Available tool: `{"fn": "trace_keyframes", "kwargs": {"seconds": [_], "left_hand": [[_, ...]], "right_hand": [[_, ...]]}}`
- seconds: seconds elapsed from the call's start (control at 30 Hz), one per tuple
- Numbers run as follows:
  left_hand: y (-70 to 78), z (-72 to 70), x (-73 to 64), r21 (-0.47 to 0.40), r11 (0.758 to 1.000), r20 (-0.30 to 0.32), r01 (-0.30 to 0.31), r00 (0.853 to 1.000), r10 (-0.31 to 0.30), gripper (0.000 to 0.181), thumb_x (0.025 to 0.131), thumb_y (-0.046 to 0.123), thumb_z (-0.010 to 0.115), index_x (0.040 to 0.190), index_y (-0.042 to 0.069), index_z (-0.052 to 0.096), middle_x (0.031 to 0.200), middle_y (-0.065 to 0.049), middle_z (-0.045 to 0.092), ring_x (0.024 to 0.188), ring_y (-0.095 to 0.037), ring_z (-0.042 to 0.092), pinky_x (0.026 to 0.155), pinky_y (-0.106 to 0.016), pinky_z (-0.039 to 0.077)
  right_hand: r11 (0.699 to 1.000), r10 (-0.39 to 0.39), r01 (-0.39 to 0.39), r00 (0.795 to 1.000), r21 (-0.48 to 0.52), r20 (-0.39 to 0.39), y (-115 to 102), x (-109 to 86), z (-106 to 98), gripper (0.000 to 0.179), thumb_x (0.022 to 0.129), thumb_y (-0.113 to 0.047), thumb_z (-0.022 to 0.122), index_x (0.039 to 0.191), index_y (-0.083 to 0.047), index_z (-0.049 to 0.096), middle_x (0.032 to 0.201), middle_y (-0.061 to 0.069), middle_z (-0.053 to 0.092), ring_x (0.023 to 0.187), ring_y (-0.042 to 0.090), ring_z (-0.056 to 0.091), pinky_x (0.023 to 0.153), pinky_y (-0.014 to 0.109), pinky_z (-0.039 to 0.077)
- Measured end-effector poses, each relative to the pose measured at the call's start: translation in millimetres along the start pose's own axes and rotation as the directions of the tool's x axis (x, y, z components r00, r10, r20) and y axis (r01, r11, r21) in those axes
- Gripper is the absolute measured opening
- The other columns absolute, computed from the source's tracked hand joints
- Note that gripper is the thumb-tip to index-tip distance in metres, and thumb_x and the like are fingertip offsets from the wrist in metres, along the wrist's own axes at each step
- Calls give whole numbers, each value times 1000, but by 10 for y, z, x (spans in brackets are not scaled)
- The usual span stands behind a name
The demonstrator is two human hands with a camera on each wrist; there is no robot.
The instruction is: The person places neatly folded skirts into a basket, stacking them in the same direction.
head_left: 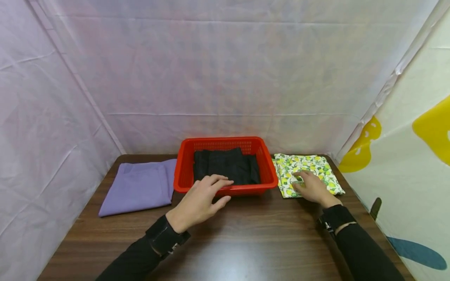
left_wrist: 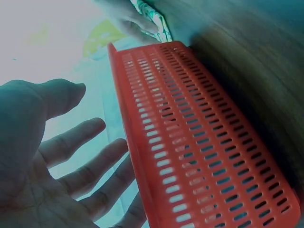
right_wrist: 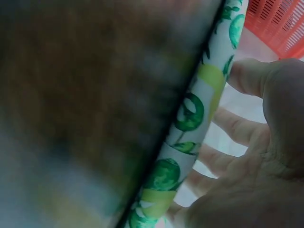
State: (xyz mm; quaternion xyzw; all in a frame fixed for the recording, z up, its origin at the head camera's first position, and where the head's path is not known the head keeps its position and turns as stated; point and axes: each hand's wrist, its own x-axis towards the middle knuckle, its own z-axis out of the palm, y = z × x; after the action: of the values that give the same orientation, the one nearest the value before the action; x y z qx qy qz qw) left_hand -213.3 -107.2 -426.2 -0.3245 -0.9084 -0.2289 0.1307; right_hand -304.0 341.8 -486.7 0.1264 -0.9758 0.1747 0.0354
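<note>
My left hand (head_left: 202, 201) hovers at the front rim of a red plastic basket (head_left: 225, 189), its fingers spread and relaxed with nothing in them. Inside the basket lies folded black cloth (head_left: 225, 166). In the left wrist view, the fingertips overlap the rim of the slotted wall. My right hand (head_left: 313, 187) is over a folded cloth with a lemon print (head_left: 309, 164), to the right of the basket. Loosely bent fingers (right_wrist: 237, 126) reach across the top of that cloth near its front edge in the right wrist view.
A folded purple cloth (head_left: 140, 187) lies left of the basket on the brown wooden table (head_left: 246, 238). Pale fabric walls (head_left: 225, 78) stand behind the table and at both sides. The basket stands near the table's back edge.
</note>
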Motion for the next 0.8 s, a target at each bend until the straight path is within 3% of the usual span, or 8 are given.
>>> {"fn": "trace_keyframes", "kwargs": {"seconds": [0.4, 0.8], "left_hand": [[149, 113, 10, 40, 996, 5, -84, 996, 84, 51, 111, 39, 82, 159, 24, 71, 159, -6, 72, 140, -31, 71, 115, -55, 61], [328, 236, 79, 64, 982, 38, -175, 984, 173, 50, 114, 42, 78, 160, 26, 70, 161, -4, 69, 146, -27, 67, 121, -54, 58]], "right_hand": [[999, 41, -40, 999, -23, 16, -102, -198, -4, 46, 114, -30, 73, 151, -2, 69, 160, 43, 58, 134, 67, 65, 102, 81, 59], [997, 82, -82, 992, -6, 94, -269, -411, -65, 45, 115, -33, 73, 152, -7, 69, 158, 42, 57, 139, 72, 57, 95, 85, 56]]}}
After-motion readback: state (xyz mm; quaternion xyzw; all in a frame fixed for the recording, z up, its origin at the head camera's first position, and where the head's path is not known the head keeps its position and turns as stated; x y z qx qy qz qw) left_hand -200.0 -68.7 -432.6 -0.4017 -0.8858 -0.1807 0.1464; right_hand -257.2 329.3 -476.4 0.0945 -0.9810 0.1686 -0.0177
